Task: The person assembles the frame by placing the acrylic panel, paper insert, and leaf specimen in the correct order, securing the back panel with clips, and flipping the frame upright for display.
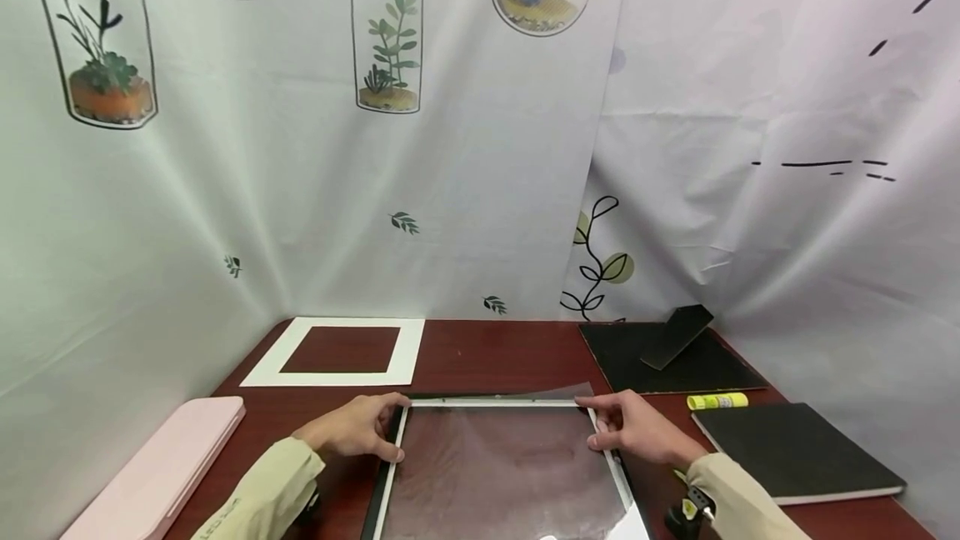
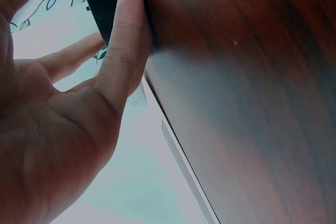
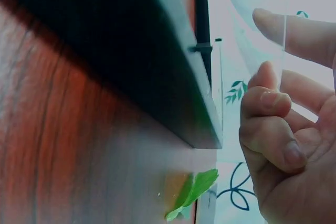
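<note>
A black picture frame (image 1: 372, 500) with a pale inner edge lies in front of me, a clear sheet (image 1: 502, 473) spread over its opening. At the far left corner my left hand (image 1: 360, 427) grips the frame, thumb on the left side and forefinger by the top edge. In the left wrist view a finger (image 2: 123, 45) lies along its black side. My right hand (image 1: 637, 427) is at the far right corner. The right wrist view shows it pinching the clear sheet (image 3: 273, 51) between thumb and fingers, above the frame's black side (image 3: 173, 77).
A white mat (image 1: 330, 378) lies at the back left, a pink case (image 1: 161, 469) at the left. At the back right lies a black backing board (image 1: 615, 348) with a stand leg (image 1: 678, 336). A yellow glue stick (image 1: 717, 401) and black book (image 1: 798, 448) sit at the right. A green scrap (image 3: 194, 195) is near the frame.
</note>
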{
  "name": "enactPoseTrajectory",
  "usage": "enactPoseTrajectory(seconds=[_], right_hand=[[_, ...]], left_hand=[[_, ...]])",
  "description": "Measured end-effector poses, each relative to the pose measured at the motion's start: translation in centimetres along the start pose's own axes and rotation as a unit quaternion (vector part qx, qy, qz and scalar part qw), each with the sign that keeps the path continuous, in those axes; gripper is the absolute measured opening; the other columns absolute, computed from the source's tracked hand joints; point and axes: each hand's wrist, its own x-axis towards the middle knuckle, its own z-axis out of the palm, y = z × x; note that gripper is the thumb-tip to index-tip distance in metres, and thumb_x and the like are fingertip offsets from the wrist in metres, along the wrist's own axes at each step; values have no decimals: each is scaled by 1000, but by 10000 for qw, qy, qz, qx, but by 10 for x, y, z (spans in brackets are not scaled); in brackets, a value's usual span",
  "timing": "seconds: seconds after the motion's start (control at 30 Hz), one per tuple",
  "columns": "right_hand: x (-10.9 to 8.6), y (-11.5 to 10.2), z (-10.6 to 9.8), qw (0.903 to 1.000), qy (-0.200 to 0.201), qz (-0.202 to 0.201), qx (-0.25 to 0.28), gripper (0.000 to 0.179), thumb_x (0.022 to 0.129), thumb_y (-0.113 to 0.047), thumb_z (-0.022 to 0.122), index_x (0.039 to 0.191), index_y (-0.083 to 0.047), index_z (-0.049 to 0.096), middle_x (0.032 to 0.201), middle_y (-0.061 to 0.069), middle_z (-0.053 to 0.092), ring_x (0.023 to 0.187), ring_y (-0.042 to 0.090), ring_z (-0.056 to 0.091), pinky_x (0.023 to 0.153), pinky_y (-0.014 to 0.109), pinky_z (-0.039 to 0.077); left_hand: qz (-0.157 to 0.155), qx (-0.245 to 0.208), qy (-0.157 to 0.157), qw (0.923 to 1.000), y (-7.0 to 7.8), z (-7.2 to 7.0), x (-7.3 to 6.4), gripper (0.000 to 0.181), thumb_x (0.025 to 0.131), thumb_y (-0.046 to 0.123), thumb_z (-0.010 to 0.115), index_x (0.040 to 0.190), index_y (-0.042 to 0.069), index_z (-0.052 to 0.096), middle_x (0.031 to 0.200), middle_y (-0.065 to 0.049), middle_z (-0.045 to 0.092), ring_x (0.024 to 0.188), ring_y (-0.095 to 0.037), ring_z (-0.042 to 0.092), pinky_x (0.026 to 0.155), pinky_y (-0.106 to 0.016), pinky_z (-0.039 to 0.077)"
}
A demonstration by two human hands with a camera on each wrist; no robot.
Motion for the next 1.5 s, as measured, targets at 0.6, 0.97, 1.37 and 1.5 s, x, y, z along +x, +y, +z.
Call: enactPoseTrajectory(seconds=[0.6,0.97,1.37,1.5], right_hand=[[-7,0,5,9850,41,267,1706,65,96,-9,65,151,9,36,93,11,66,60,10,69,49,18,45],[-4,3,13,9993,114,109,-330,58,90,-18,73,141,3,54,62,-7,46,50,-1,40,51,19,39],[4,-7,14,9796,-236,195,-1984,51,98,-34,64,142,-9,58,48,-11,41,39,3,29,46,19,30],[5,-8,15,9687,-276,230,-2455,49,96,-35,66,139,-12,61,62,-8,58,48,2,39,55,22,37]], left_hand=[[-358,-464,-195,9981,7,0,1,73,79,13,85,143,2,51,73,-1,40,65,-13,36,60,-26,32],[-355,-308,-208,9987,9,-1,3,74,78,13,86,142,1,51,75,-2,42,67,-13,37,61,-26,32],[-391,-301,-303,9983,5,-2,4,74,78,14,86,142,3,51,80,-4,45,72,-15,41,64,-29,33],[-457,-337,-205,9982,5,-2,5,75,77,13,87,142,4,52,82,-7,48,73,-18,43,64,-31,35]])
